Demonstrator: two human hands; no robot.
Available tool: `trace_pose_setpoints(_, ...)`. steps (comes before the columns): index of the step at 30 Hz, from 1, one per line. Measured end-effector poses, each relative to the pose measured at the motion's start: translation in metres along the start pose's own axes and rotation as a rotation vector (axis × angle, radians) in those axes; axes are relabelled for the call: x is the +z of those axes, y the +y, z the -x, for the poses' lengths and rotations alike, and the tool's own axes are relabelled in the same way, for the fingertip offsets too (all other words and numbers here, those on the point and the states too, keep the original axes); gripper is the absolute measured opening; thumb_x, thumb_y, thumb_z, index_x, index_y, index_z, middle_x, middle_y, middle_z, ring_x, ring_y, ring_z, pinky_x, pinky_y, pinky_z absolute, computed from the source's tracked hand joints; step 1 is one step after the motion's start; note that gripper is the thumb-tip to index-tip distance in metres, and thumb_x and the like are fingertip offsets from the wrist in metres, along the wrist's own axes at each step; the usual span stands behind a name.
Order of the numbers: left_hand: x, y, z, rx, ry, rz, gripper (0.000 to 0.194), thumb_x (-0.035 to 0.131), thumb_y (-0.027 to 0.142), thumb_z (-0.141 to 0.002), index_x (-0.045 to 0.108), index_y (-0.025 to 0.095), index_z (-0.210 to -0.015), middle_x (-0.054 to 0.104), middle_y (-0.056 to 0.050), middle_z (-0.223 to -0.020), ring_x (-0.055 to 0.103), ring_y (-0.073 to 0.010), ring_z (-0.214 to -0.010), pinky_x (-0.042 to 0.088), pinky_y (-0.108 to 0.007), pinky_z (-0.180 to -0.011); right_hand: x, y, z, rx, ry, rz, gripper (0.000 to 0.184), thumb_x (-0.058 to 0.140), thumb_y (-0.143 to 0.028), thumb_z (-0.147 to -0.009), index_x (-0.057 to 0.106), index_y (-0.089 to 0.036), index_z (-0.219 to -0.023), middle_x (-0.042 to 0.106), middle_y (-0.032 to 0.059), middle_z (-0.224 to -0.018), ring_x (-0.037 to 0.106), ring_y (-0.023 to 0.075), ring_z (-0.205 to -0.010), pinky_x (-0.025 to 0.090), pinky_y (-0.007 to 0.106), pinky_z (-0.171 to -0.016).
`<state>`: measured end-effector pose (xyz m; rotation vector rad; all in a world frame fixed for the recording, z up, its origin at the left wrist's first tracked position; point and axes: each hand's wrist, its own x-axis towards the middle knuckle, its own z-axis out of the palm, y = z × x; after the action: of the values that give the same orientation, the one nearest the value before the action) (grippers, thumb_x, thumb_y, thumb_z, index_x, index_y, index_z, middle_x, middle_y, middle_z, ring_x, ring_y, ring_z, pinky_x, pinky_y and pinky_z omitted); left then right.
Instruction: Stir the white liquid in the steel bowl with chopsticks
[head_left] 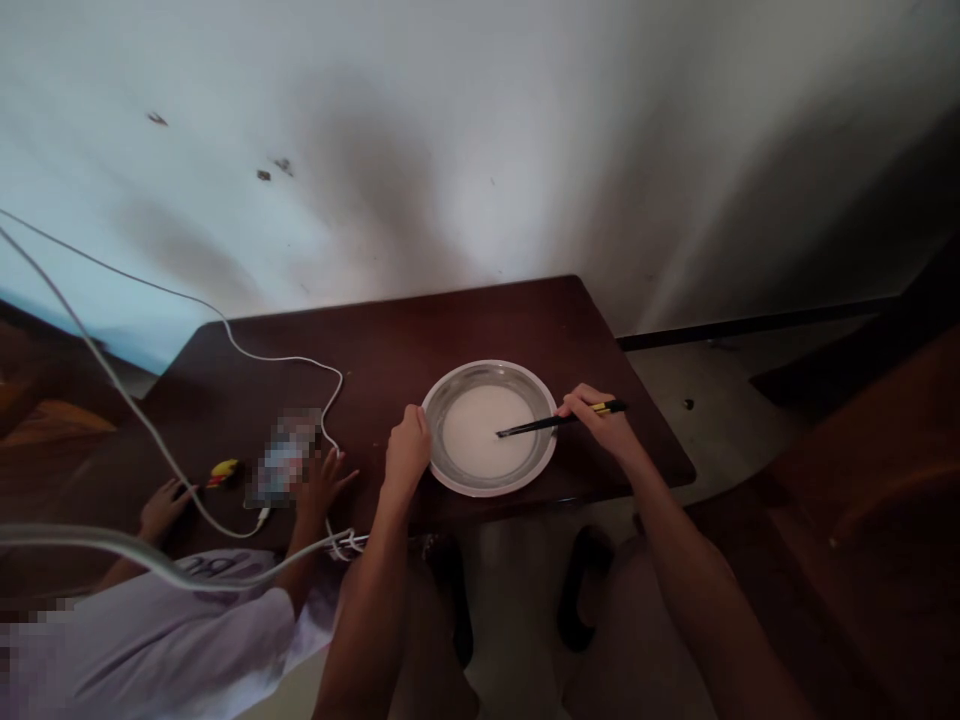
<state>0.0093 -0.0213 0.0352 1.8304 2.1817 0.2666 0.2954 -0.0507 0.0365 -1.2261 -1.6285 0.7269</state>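
A round metal basin (492, 489) stands near the front edge of the dark wooden table, with a smooth whitish mixture (480, 425) in its bottom. My left hand (409, 447) is closed on the basin's left rim. In my right hand (598, 418), at the basin's right side, are dark chopsticks (536, 425) with yellow marks near the top. They slant across the right rim, and their tips reach into the whitish mixture. Whether there are one or two sticks is hard to make out.
On my left, another person's hands rest on the table (390, 340) beside a blurred-out phone (289, 455). White cables (285, 358) run across the table and through the air there. A small yellow and red object (223, 472) lies farther left. A pale wall (480, 150) rises behind.
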Motion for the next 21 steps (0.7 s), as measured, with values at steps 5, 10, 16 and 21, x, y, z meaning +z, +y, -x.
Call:
trace_pose_setpoints(5,0.0002,0.0001,0.0004,-0.006,0.005,-0.004,0.032,0.021,0.033,-0.093,0.05,0.019,-0.096,0.066,-0.014,-0.083,0.063,-0.0263,-0.081,0.039,-0.029,-0.064,0.0073,-0.0048,0.0005,-0.064,-0.109,0.024,0.019,0.051,-0.026,-0.084,0.066,-0.024,-0.072,0.07,0.0006,-0.08,0.058,0.0179,-0.082,0.044,0.032,-0.075)
trace_pose_setpoints(10,0.0001,0.0003,0.0007,0.0,-0.006,-0.003,0.032,0.021,0.032,-0.093,0.05,0.019,-0.096,0.066,-0.014,-0.085,0.063,-0.0266,-0.082,0.039,-0.03,-0.065,0.0016,-0.0011,-0.0007,-0.01,0.021,0.015,0.029,0.047,-0.029,-0.087,0.064,-0.022,-0.065,0.066,0.0013,-0.069,0.058,0.0167,-0.073,0.044,0.032,-0.073)
trace_pose_setpoints(16,-0.0005,0.0006,0.0006,0.0,0.007,0.01,0.032,0.021,0.032,-0.093,0.05,0.019,-0.096,0.066,-0.015,-0.086,0.064,-0.0273,-0.083,0.039,-0.03,-0.064,0.006,-0.0015,-0.0005,-0.062,-0.118,0.029,0.02,0.051,-0.027,-0.084,0.067,-0.024,-0.073,0.069,0.0012,-0.079,0.058,0.018,-0.082,0.044,0.033,-0.076)
trace_pose_setpoints(21,-0.0001,0.0005,0.0009,0.004,-0.003,0.009,0.032,0.021,0.032,-0.093,0.05,0.018,-0.097,0.066,-0.015,-0.087,0.064,-0.0267,-0.083,0.038,-0.029,-0.064,-0.0001,-0.0011,-0.0017,-0.005,0.012,0.034,0.027,0.047,-0.028,-0.086,0.064,-0.023,-0.066,0.066,0.0015,-0.07,0.058,0.0171,-0.074,0.044,0.033,-0.073)
